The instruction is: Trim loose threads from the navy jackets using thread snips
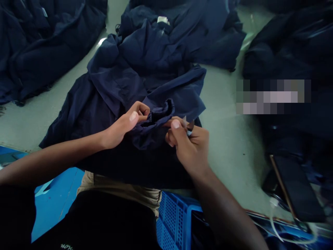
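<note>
A navy jacket (122, 86) lies crumpled across my lap, with its gathered cuff (157, 119) lifted near the middle of the view. My left hand (122, 125) pinches the near side of this cuff between curled fingers. My right hand (187, 146) is at the far side of the cuff, close to the fabric. It grips small metal thread snips (190, 126), and only their tip shows past my fingers. The rest of the blades is hidden by that hand.
Heaps of navy garments (44, 45) lie on the green floor (229, 149) at the left, back and right. A black phone (296, 187) with a white cable (275, 222) sits at the lower right. A blue plastic crate (174, 222) stands below my right arm.
</note>
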A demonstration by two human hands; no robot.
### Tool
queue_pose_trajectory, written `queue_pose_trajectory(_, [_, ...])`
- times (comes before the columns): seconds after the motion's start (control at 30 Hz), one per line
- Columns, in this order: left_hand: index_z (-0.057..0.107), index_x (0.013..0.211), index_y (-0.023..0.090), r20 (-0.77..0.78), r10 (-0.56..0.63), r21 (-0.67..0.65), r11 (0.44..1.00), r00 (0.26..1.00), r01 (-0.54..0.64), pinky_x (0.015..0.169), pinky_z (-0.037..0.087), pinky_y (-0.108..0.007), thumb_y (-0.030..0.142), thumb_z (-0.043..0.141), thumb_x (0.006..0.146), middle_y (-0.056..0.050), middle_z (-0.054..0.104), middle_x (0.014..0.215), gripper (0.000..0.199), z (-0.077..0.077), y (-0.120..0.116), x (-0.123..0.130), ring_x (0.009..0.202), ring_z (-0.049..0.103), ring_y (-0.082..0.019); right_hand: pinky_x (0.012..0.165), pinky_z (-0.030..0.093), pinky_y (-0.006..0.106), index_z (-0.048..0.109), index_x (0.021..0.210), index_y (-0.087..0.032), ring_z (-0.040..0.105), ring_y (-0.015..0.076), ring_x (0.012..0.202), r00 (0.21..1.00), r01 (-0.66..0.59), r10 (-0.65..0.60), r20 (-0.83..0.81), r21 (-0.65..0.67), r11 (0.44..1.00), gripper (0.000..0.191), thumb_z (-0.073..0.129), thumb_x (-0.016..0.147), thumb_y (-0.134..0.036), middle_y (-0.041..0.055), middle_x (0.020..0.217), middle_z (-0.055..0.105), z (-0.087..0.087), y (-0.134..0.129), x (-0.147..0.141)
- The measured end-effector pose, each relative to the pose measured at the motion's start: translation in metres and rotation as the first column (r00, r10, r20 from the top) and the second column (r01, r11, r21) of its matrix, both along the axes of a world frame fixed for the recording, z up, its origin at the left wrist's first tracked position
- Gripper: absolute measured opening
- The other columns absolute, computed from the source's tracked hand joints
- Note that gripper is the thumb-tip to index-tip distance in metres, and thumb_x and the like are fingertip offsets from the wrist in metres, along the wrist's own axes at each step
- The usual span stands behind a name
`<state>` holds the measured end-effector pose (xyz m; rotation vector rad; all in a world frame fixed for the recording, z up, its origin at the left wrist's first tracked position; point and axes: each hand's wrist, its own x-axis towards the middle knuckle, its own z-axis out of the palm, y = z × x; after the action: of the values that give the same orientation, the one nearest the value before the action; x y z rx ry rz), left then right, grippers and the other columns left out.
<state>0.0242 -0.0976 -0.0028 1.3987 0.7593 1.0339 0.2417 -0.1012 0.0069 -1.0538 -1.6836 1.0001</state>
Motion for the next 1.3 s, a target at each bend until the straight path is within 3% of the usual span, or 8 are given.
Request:
queue_pose_trajectory(0.17, [0.074, 0.132, 0.026, -0.304, 0.054, 0.389, 0.918, 0.951, 0.072, 0.095, 0.05, -0.042, 0.048, 0.082, 0.083, -0.007, 0.049, 0.108, 0.054, -0.004, 0.005, -0.006, 0.102, 0.052, -0.023, 0.05, 0.032, 0.027, 0.06, 0.07, -0.02, 0.037, 0.009, 0.054, 0.995, 0.019, -0.008, 0.102, -0.101, 0.995, 0.042, 0.077, 0.09, -0.053, -0.0056, 0.06, 0.046, 0.009, -0.001, -0.004])
queue_pose_trajectory(0.3, [0.06, 0.152, 0.029, -0.356, 0.107, 0.472, 0.878, 0.928, 0.08, 0.099, 0.051, -0.045, 0.041, 0.064, 0.097, -0.009, 0.049, 0.117, 0.056, -0.011, 0.003, -0.006, 0.109, 0.052, -0.024, 0.053, 0.034, 0.026, 0.062, 0.072, -0.02, 0.041, 0.009, 0.056, 0.995, 0.036, -0.026, 0.094, -0.106, 0.994, 0.034, 0.08, 0.088, -0.044, -0.006, 0.061, 0.049, 0.01, 0.001, -0.003])
queue_pose_trajectory(0.43, [0.061, 0.149, 0.019, -0.414, 0.242, 0.554, 0.832, 0.877, 0.031, 0.099, 0.052, -0.044, 0.028, 0.049, 0.104, -0.013, 0.058, 0.121, 0.048, -0.013, 0.002, -0.001, 0.11, 0.054, -0.024, 0.057, 0.04, 0.026, 0.068, 0.081, -0.021, 0.048, 0.0102, 0.06, 0.997, 0.015, -0.012, 0.079, -0.038, 0.999, 0.015, 0.077, 0.089, -0.03, -0.0042, 0.069, 0.058, 0.006, 0.003, -0.002])
queue_pose_trajectory(0.63, [0.075, 0.122, 0.021, -0.374, 0.532, 0.676, 0.717, 0.76, -0.17, 0.098, 0.054, -0.043, 0.03, 0.077, 0.088, -0.011, 0.071, 0.118, 0.035, -0.002, -0.004, 0.004, 0.11, 0.063, -0.026, 0.048, 0.034, 0.025, 0.064, 0.081, -0.022, 0.043, 0.0081, 0.048, 0.986, 0.144, -0.151, 0.074, 0.097, 0.985, 0.01, 0.069, 0.089, -0.019, -0.0075, 0.059, 0.052, 0.001, -0.002, -0.006])
queue_pose_trajectory(0.83, [0.079, 0.102, 0.016, -0.28, 0.404, 0.155, 0.914, 0.871, -0.374, 0.072, 0.059, -0.029, 0.025, 0.079, 0.081, -0.005, 0.076, 0.091, 0.022, 0.004, -0.005, 0.007, 0.074, 0.07, -0.015, 0.048, 0.042, 0.029, 0.067, 0.094, -0.023, 0.057, 0.0119, 0.047, 0.983, 0.163, -0.154, -0.095, 0.095, 0.982, 0.004, 0.068, 0.092, -0.02, -0.0061, 0.062, 0.06, -0.005, -0.006, -0.006])
queue_pose_trajectory(1.0, [0.074, 0.082, 0.016, 0.151, 0.372, -0.401, 0.87, 0.916, -0.287, 0.083, 0.067, -0.034, 0.02, 0.086, 0.074, 0.0, 0.078, 0.083, 0.015, -0.001, 0.007, 0.008, 0.082, 0.076, -0.016, 0.045, 0.054, 0.031, 0.062, 0.089, -0.025, 0.041, 0.0088, 0.038, 0.93, 0.128, -0.175, -0.322, -0.164, 0.978, 0.009, 0.071, 0.089, -0.024, -0.0109, 0.056, 0.045, -0.002, 0.002, -0.005])
queue_pose_trajectory(1.13, [0.069, 0.079, 0.017, 0.354, 0.341, -0.425, 0.888, 0.871, -0.175, 0.091, 0.066, -0.03, 0.013, 0.085, 0.076, 0.002, 0.079, 0.085, 0.017, 0.003, 0.01, 0.005, 0.087, 0.077, -0.012, 0.044, 0.051, 0.028, 0.053, 0.09, -0.029, 0.02, 0.0073, 0.038, 0.894, 0.026, -0.149, -0.422, -0.284, 0.959, 0.013, 0.065, 0.089, -0.023, -0.0148, 0.051, 0.025, 0.007, 0.009, -0.002])
queue_pose_trajectory(1.3, [0.067, 0.077, 0.018, 0.463, 0.187, -0.309, 0.95, 0.867, -0.04, 0.102, 0.064, -0.036, 0.018, 0.077, 0.09, -0.001, 0.083, 0.1, 0.017, 0.013, 0.007, -0.006, 0.108, 0.079, -0.018, 0.042, 0.041, 0.025, 0.043, 0.085, -0.028, 0.024, 0.0069, 0.04, 0.82, 0.033, -0.216, -0.529, -0.334, 0.942, 0.027, 0.069, 0.083, -0.022, -0.013, 0.059, 0.028, 0.008, 0.022, 0.01])
